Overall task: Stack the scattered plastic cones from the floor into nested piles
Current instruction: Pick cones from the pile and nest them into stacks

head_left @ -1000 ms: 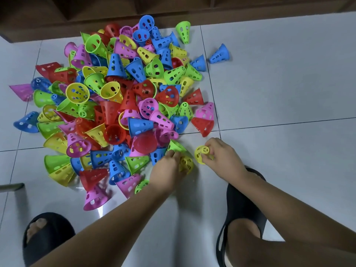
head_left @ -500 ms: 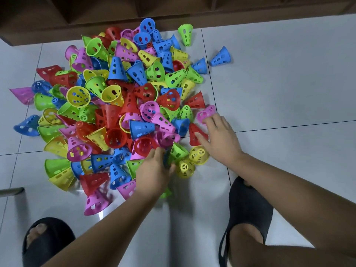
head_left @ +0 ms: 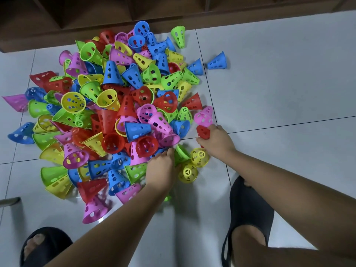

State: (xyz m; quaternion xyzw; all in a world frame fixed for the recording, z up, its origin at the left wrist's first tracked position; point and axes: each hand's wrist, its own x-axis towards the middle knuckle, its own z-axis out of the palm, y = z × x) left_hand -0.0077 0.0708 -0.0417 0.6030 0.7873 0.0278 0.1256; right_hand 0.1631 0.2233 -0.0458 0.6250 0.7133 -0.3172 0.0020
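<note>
From the head camera, a heap of coloured plastic cones [head_left: 115,112] lies on the white tiled floor [head_left: 279,83], in front of a dark wooden cabinet [head_left: 77,16]. At the heap's near edge, the right hand [head_left: 216,142] has its fingers [head_left: 202,140] clenched round a red cone [head_left: 203,132]. The left hand [head_left: 161,168] grasps a green cone [head_left: 181,154], fingers curled over it. Two yellow cones [head_left: 200,157] lie between the hands. A lone blue cone [head_left: 217,61] lies apart. Black slippers [head_left: 248,209] flank the arms.

no readable text, labels or numbers
</note>
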